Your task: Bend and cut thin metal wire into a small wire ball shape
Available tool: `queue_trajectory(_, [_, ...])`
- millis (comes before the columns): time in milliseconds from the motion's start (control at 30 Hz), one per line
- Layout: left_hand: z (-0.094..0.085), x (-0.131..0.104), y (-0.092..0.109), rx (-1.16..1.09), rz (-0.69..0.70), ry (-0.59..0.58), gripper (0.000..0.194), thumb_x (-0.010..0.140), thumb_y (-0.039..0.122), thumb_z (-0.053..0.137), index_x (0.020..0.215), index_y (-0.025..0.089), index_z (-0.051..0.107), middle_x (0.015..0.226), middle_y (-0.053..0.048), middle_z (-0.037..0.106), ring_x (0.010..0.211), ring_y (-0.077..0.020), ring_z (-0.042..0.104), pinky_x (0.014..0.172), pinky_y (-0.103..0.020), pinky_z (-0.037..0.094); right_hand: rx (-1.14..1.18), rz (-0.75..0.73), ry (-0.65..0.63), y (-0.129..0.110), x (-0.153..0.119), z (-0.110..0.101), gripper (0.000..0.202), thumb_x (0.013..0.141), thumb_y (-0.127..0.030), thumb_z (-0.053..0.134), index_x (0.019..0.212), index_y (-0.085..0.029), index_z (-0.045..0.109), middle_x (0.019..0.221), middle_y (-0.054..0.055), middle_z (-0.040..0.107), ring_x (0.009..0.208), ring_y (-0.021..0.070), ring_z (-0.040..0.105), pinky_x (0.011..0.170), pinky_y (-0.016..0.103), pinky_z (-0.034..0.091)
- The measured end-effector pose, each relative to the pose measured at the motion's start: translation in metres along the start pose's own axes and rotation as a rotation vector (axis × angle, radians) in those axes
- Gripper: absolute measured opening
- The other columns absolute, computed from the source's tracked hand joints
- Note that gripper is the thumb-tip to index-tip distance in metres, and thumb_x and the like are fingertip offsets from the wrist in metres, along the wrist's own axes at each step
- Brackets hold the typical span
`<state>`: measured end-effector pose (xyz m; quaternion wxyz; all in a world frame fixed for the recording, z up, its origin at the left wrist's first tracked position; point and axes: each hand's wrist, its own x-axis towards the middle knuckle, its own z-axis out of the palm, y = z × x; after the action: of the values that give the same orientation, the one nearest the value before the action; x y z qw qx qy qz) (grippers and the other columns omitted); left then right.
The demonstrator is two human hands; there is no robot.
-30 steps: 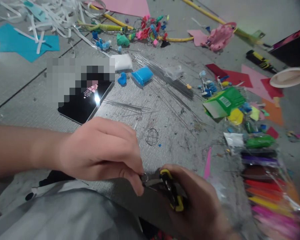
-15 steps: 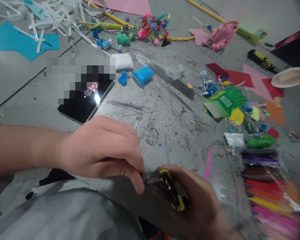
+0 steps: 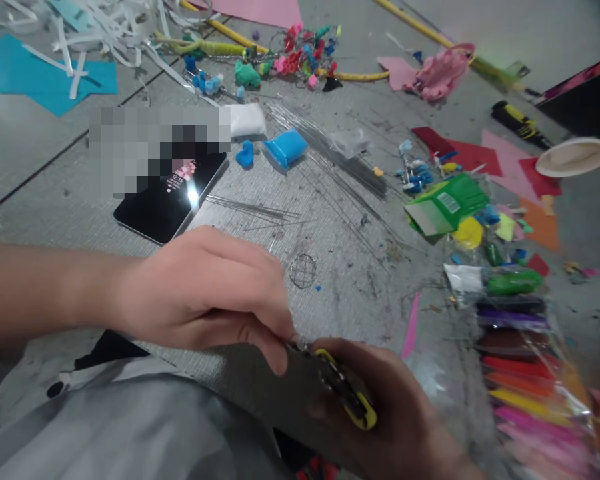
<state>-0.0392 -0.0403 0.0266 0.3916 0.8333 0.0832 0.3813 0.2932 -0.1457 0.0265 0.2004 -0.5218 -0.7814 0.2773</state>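
My left hand [image 3: 210, 293] pinches a small piece of wire [image 3: 297, 346] between thumb and forefinger, its far end hidden by the fingertips. Wrapped round black-and-yellow pliers [image 3: 347, 390], my right hand [image 3: 405, 400] holds their jaws against the wire at the left fingertips. The jaw tips are blurred and partly covered. Just beyond my hands, a round wire piece with crossed wires inside [image 3: 303, 271] lies flat on the table [image 3: 260, 250]. Thin straight wires [image 3: 250, 207] lie past my left hand, near a dark phone [image 3: 155, 210].
A larger bundle of wires [image 3: 357, 170] lies farther back beside a blue clay packet [image 3: 286, 148]. Coloured clay packs [image 3: 523, 363] and a green packet [image 3: 447, 203] are on the right. White paper strips [image 3: 115, 33] cover the back left; a yellow-black tool [image 3: 520, 123] lies back right.
The pliers have turned in my right hand's grip, and their yellow handles appear closer together. My left hand keeps its pinch on the wire, shifted only slightly. The view has moved a little.
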Motion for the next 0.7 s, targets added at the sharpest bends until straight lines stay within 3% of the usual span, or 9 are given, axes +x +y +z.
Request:
queue_trajectory(167, [-0.003,0.000,-0.001,0.044,0.008,-0.006,0.007,0.132,0.015,0.074,0.128,0.016,0.081,0.116,-0.006,0.100,0.106,-0.0137,0.099,0.103,-0.024,0.080,0.109,-0.064,0.002,-0.004,0.012,-0.002,0.038,0.080,-0.019,0.085,0.110,-0.041,0.076,0.078,-0.009,0.088,0.051,0.0224,0.082,0.047,0.025,0.065])
queue_trajectory(433, [0.004,-0.002,0.003,0.107,0.010,0.056,0.007,0.130,0.017,0.077,0.126,0.015,0.082,0.107,-0.004,0.097,0.104,-0.0116,0.097,0.101,-0.019,0.077,-0.016,-0.107,0.066,-0.005,0.015,0.003,0.048,0.082,-0.017,0.079,0.123,-0.042,0.070,0.087,-0.008,0.090,0.061,0.0245,0.086,0.058,0.029,0.071])
queue_trajectory(700, [0.004,-0.007,0.007,0.106,-0.005,0.056,0.006,0.130,0.018,0.078,0.127,0.015,0.082,0.107,-0.003,0.098,0.101,-0.0121,0.098,0.104,-0.020,0.078,0.024,-0.054,0.068,-0.004,0.010,0.006,0.047,0.076,-0.017,0.081,0.116,-0.041,0.075,0.082,-0.009,0.086,0.053,0.0237,0.080,0.051,0.031,0.068])
